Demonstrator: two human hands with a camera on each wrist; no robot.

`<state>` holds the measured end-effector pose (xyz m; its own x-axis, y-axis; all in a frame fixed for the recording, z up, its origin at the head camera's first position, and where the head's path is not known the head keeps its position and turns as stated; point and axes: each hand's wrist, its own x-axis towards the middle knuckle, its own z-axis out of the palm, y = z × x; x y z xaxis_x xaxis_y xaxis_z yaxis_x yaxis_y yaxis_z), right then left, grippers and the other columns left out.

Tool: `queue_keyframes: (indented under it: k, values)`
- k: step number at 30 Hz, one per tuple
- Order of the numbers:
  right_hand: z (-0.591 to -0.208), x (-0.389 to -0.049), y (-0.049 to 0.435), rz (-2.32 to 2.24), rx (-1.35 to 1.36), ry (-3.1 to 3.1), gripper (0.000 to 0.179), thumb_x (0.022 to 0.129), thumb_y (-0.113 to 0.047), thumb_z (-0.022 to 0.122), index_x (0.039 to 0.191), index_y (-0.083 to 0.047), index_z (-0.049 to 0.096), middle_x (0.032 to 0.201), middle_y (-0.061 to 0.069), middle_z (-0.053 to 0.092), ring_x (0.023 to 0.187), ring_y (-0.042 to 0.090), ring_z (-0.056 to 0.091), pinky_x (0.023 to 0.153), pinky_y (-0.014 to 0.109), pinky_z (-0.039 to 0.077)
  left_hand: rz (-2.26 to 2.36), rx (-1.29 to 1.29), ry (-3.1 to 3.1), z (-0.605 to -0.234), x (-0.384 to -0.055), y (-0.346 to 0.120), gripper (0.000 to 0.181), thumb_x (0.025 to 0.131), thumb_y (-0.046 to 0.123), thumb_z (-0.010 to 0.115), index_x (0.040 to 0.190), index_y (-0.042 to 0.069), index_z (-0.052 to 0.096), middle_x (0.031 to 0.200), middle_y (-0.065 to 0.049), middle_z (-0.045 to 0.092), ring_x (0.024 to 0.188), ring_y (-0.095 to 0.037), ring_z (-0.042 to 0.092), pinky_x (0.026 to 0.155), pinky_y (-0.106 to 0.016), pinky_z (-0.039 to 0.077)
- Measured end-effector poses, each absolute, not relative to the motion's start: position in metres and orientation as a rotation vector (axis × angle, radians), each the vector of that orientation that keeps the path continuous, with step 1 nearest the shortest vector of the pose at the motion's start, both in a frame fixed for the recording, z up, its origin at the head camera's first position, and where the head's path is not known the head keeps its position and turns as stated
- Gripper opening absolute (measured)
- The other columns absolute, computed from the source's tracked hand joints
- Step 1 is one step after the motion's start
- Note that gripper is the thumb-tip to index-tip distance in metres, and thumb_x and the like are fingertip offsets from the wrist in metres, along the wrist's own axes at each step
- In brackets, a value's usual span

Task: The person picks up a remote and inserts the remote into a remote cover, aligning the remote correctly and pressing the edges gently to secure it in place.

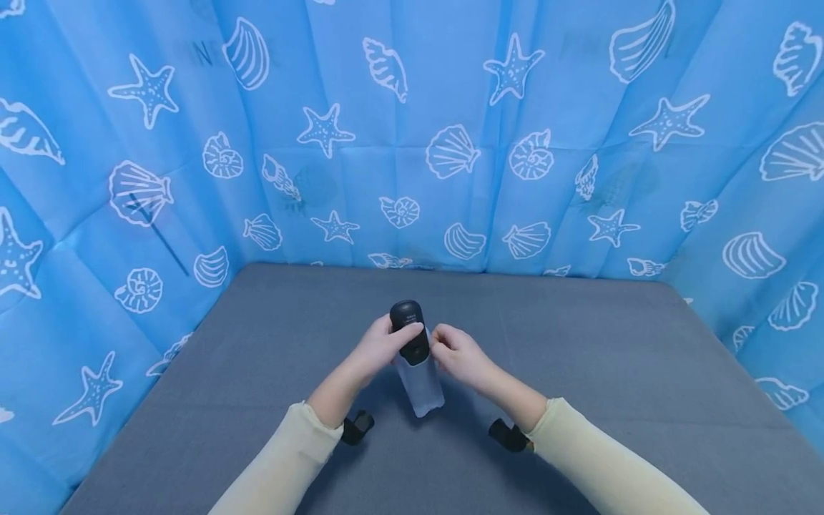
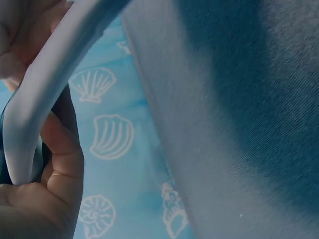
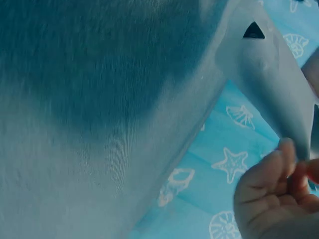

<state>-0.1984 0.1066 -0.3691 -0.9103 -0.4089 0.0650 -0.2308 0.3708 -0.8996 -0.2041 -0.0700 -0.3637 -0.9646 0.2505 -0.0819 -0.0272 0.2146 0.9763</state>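
Observation:
My left hand point(image 1: 380, 345) grips a black rounded object point(image 1: 405, 313) with small pale print, its thumb lying across the front. Below it hangs a pale grey sleeve-like pouch point(image 1: 421, 390), which surrounds the object's lower part and is tilted above the table. On the pouch's right edge, the curled fingers of my right hand point(image 1: 462, 354) pinch the rim. In the right wrist view the pouch point(image 3: 279, 74) has a dark triangular gap at its far end. The pouch point(image 2: 47, 79) partly hides fingers in the left wrist view. What kind the black object is cannot be told.
A grey cloth-covered table point(image 1: 579, 343) lies under both hands. Blue curtains point(image 1: 399, 186) with white shells and starfish stand behind it and along its sides. Black wrist devices point(image 1: 357, 428) show beneath the cream sleeves point(image 1: 283, 454).

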Motion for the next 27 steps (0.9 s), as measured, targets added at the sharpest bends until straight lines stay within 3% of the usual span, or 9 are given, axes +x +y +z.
queue_keyframes:
  k: [5, 11, 20, 23, 27]
  values:
    - [-0.368, -0.199, 0.109, -1.525, -0.57, 2.456, 0.01, 0.097, -0.01, 0.052, 0.095, -0.001, 0.049, 0.076, 0.006, 0.051, 0.063, 0.022, 0.051, 0.056, 0.03, 0.041, 1.856, 0.173, 2.264, -0.366, -0.204, -0.071, 0.038, 0.099, 0.035, 0.054, 0.121, 0.003, 0.055, 0.105, -0.011, 0.062, 0.085, -0.021, 0.056, 0.063, -0.031, 0.043]
    - [-0.37, -0.201, 0.111, -1.572, -0.553, 2.395, 0.029, 0.094, -0.012, 0.063, 0.112, 0.005, 0.049, 0.085, 0.008, 0.054, 0.068, 0.022, 0.055, 0.058, 0.031, 0.046, 1.864, 0.218, 2.262, -0.361, -0.202, -0.07, 0.041, 0.102, 0.037, 0.048, 0.12, 0.002, 0.056, 0.099, -0.011, 0.061, 0.076, -0.019, 0.053, 0.061, -0.031, 0.042]
    - [-0.362, -0.202, 0.117, -1.616, -0.57, 2.314, 0.02, 0.092, -0.007, 0.066, 0.1, 0.004, 0.052, 0.09, 0.009, 0.055, 0.064, 0.018, 0.054, 0.062, 0.037, 0.05, 1.924, 0.189, 2.161, -0.358, -0.203, -0.077, 0.069, 0.103, 0.055, 0.023, 0.126, -0.002, 0.055, 0.104, -0.013, 0.062, 0.082, -0.018, 0.058, 0.069, -0.034, 0.048]
    - [-0.36, -0.203, 0.118, -1.664, -0.531, 2.264, 0.019, 0.093, -0.006, 0.065, 0.102, 0.004, 0.051, 0.092, 0.01, 0.055, 0.067, 0.017, 0.054, 0.063, 0.036, 0.05, 2.027, 0.223, 1.942, -0.359, -0.206, -0.082, 0.068, 0.104, 0.049, 0.017, 0.13, -0.004, 0.051, 0.104, -0.012, 0.064, 0.082, -0.016, 0.061, 0.071, -0.032, 0.048]
    - [-0.359, -0.203, 0.118, -1.731, -0.497, 2.203, 0.02, 0.094, -0.006, 0.063, 0.105, 0.005, 0.05, 0.09, 0.009, 0.057, 0.072, 0.018, 0.055, 0.063, 0.031, 0.05, 2.139, 0.269, 1.726, -0.361, -0.209, -0.086, 0.041, 0.101, 0.023, 0.026, 0.113, -0.001, 0.058, 0.09, -0.006, 0.062, 0.072, -0.012, 0.059, 0.064, -0.027, 0.047]
